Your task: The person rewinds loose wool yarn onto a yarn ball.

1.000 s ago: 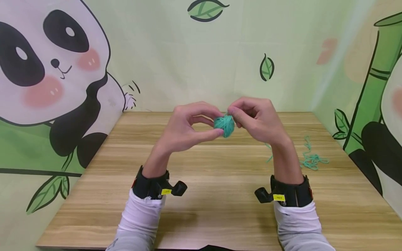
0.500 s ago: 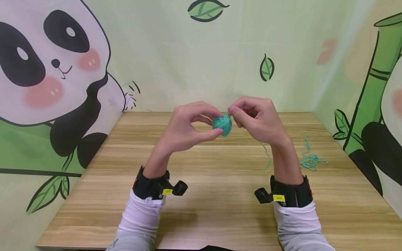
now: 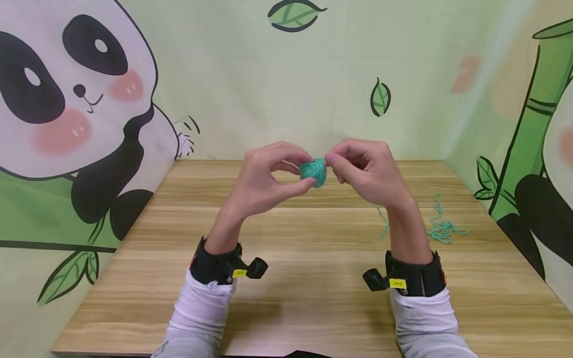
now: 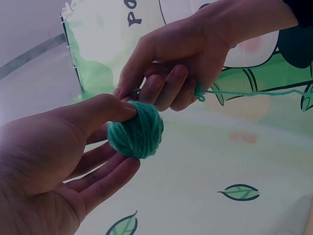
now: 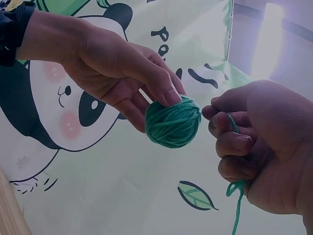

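A small teal yarn ball [image 3: 314,172] is held up over the table between the thumb and fingertips of my left hand [image 3: 273,176]. Close to the ball's right side, my right hand [image 3: 369,171] pinches the yarn strand between thumb and forefinger. In the right wrist view the strand [image 5: 232,122] runs through the curled fingers of that hand and leaves below the little finger in a small loop. The tail [image 3: 382,221] hangs below the right hand in the head view. The left wrist view shows parallel windings across the ball [image 4: 135,132].
A loose tangle of the same yarn [image 3: 443,230] lies on the wooden table [image 3: 313,278], right of the right forearm. Behind the table stands a pale green backdrop [image 3: 250,89] printed with pandas, leaves and bamboo.
The ball has shifted slightly left and up and turned in the left hand's fingers. The hanging tail has swung a little; the right hand stays nearly in place.
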Tool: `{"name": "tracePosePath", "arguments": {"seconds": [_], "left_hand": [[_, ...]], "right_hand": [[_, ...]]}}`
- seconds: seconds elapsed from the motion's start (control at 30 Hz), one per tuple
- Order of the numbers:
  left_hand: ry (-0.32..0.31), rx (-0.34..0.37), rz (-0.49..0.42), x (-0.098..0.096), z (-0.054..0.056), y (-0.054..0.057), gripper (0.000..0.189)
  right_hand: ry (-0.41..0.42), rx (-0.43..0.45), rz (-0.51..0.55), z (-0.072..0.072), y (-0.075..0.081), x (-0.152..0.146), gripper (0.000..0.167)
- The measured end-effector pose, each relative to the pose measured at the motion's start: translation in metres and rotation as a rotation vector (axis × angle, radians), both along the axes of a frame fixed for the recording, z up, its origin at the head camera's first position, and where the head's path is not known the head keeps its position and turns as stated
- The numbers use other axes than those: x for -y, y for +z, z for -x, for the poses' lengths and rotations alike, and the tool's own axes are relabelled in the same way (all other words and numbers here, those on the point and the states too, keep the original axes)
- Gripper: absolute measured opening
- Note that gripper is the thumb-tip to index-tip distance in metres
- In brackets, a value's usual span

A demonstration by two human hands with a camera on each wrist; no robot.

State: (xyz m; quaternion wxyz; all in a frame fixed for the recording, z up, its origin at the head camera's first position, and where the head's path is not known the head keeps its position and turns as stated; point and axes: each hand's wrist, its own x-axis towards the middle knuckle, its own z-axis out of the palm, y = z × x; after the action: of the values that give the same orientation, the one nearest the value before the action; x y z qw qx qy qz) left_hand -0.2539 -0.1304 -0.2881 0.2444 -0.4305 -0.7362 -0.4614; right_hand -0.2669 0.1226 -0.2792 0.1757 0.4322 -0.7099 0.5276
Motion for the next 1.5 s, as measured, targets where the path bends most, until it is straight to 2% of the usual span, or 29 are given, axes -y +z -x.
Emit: {"name": "tracePosePath", "arguments": {"seconds": [0.3, 0.73, 0.93, 1.1, 1.23, 1.5], "left_hand": [[0.033, -0.018, -0.043, -0.001, 0.001, -0.001, 0.028], [0.074, -0.093, -0.107, -0.006, 0.004, -0.003, 0.027], [0.105, -0.105, -0.172, -0.009, 0.005, -0.005, 0.033], [0.122, -0.072, -0.274, -0.011, 0.003, -0.004, 0.035], [0.101, -0.028, -0.355, -0.014, 0.001, -0.004, 0.034], [-0.02, 0.061, -0.439, -0.015, -0.003, -0.003, 0.036]], "right_hand": [[0.024, 0.011, -0.016, -0.002, 0.0, 0.0, 0.014], [0.104, -0.017, -0.064, 0.0, -0.002, 0.002, 0.017], [0.137, -0.046, -0.085, 0.002, -0.002, 0.003, 0.017], [0.141, -0.056, -0.127, 0.001, -0.002, 0.005, 0.016], [0.152, -0.052, -0.162, 0.001, -0.001, 0.006, 0.018], [0.211, -0.027, -0.189, 0.004, -0.003, 0.006, 0.022]]}}
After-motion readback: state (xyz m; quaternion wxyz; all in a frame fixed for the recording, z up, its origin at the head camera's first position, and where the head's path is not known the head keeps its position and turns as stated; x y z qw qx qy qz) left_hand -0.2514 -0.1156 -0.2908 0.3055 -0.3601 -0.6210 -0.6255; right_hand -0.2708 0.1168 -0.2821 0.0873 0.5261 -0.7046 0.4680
